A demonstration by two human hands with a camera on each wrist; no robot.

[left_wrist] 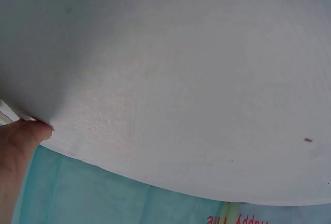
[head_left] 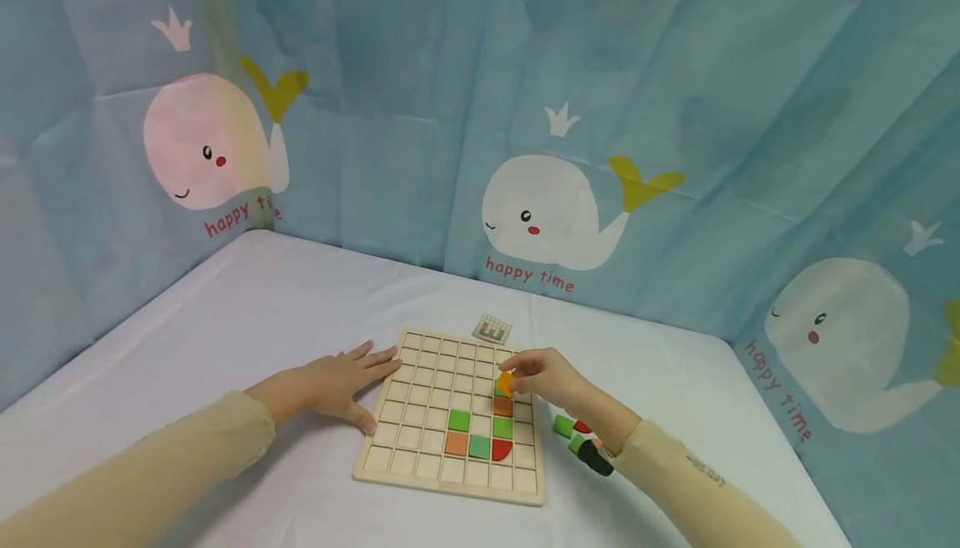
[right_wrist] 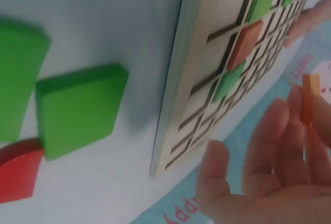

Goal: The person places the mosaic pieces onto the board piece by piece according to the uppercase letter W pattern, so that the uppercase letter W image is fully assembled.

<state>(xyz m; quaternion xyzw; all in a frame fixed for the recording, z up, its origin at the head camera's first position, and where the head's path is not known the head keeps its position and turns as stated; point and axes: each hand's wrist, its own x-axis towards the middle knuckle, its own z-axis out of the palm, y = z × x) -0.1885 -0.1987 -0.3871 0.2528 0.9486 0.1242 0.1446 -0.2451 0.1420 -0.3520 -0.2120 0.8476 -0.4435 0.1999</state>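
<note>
We locate the orange tile (head_left: 506, 384) just below and right of centre in the head view, pinched by our right hand (head_left: 553, 379) above the wooden grid board (head_left: 405, 439). Our left hand (head_left: 337, 383), fingers spread, touches the board's left edge. White surface (head_left: 255, 323) beneath; whale-print blue curtain (head_left: 382, 156) across the upper frame.

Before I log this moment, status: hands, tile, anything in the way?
Right hand pinching orange tile over board. Left hand at board's left edge. Loose tiles right of board, not in the way.
</note>
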